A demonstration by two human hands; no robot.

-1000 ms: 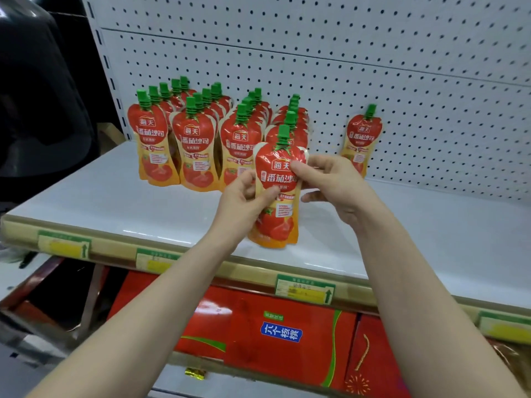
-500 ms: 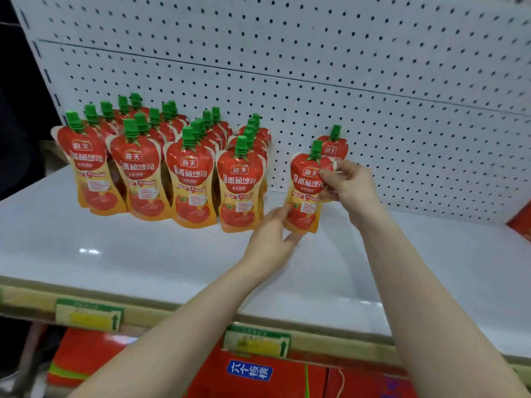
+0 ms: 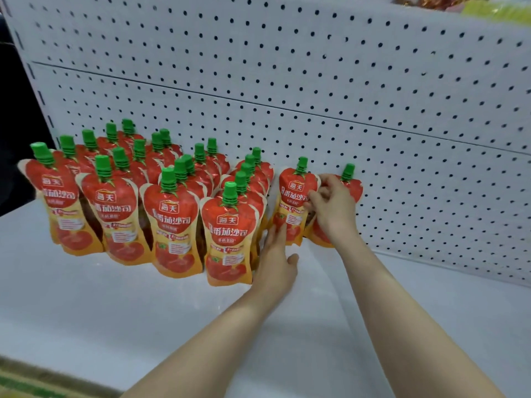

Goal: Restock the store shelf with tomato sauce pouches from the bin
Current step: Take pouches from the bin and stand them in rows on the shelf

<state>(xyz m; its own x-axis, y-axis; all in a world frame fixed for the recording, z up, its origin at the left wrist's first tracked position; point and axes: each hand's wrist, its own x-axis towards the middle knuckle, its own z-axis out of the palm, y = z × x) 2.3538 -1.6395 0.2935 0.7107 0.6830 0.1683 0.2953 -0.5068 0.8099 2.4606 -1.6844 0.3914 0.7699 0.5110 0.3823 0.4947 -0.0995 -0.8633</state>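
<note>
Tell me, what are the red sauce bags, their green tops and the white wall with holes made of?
The sauce pouches look like thin, glossy plastic film: they crinkle, bulge and catch the light. Their green caps seem to be hard, ridged plastic with a duller finish. The back wall is probably painted metal: flat, smooth white, with neat rows of punched holes, but that is a guess.

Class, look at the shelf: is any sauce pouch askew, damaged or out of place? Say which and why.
No spill or tear shows. The back pouch by the pegboard sits right of the front pouch that the right hand pinches, so that row runs crooked.
</note>
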